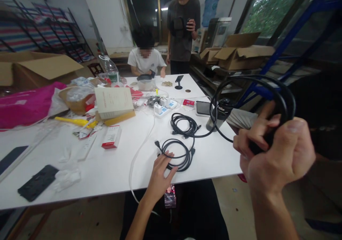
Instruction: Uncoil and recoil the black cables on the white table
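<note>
My right hand (278,154) is raised at the right, its fingers wrapped around a bundle of black cable (287,103). A wide loop of this cable arcs leftward and drops toward the table. Down at the table's near edge my left hand (161,172) rests its fingertips on a coiled black cable (177,168), thumb stretched apart from the fingers. Just beyond that coil lies another black cable coil (184,122), with connector ends showing. Where the strands between the coils and my right hand join is hard to make out.
A dark cup (213,122) and a grey-screened device (203,108) stand beyond the loop. Power strips (161,110), a red-and-white box (111,136), a beige booklet (114,103) and a black phone case (38,182) lie leftward. Two people (146,60) are across the table.
</note>
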{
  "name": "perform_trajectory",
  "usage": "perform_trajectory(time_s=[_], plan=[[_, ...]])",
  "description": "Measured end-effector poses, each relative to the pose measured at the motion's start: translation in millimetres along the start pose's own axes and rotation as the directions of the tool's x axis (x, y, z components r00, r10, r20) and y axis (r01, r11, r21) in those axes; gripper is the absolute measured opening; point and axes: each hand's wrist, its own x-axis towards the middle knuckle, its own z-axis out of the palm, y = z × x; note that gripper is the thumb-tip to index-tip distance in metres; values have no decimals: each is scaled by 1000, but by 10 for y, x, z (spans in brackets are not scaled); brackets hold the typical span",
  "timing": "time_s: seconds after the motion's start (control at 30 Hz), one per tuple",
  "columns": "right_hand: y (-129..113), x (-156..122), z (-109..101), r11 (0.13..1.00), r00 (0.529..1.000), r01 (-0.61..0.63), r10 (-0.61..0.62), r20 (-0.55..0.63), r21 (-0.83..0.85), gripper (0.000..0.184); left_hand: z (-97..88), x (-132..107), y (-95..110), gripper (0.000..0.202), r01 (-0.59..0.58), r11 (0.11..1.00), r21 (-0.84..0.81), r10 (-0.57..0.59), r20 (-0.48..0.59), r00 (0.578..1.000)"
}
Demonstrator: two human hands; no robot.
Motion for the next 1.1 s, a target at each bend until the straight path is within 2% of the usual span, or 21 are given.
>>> perform_trajectory(time_s=[0.07,0.13,0.23,0.3,0.37,0.47,0.53,0.67,0.73,0.8,0.87,0.93,1.03,1.1], plan=[[-88,-53,-68,1000,1000,3,-3,-25,-3,24,-37,2,103,45,73,992,-98,-74,2,997],[-124,-129,-144,1000,1000,-9,9,-1,-24,24,-95,21,258,46,178,941,-287,-176,33,984],[-70,-296,-291,994,990,-69,79,119,-87,27,-184,108,506,49,288,728,-621,-340,38,940],[22,-418,-424,975,968,-119,156,197,-186,29,-250,192,625,47,287,588,-756,-430,9,903],[132,-518,-593,946,949,-154,222,225,-285,31,-346,263,690,43,271,495,-826,-488,-6,873],[288,-601,-936,918,946,-218,282,159,-331,37,-583,286,713,42,220,403,-888,-536,-35,844],[364,-620,-1220,901,947,-276,314,64,-336,42,-794,243,700,44,170,382,-909,-567,-85,819],[401,-609,-1775,857,916,-401,372,-150,-325,45,-1224,105,655,46,69,417,-907,-606,-221,764],[363,-584,-1959,856,905,-418,363,-221,-305,45,-1386,53,638,41,26,436,-900,-613,-276,740],[301,-554,-2046,865,902,-411,341,-266,-288,43,-1484,27,631,38,-15,446,-895,-615,-319,721],[235,-538,-2043,874,900,-405,329,-286,-268,40,-1502,26,636,39,-41,440,-897,-621,-337,708],[198,-557,-1969,882,901,-401,330,-283,-247,36,-1426,37,650,41,-51,410,-911,-637,-326,699],[247,-692,-1756,893,917,-389,352,-186,-226,35,-1113,53,676,41,-5,302,-953,-675,-218,705],[341,-850,-1545,888,915,-399,401,-41,-231,36,-795,57,694,40,51,204,-978,-689,-107,717]])
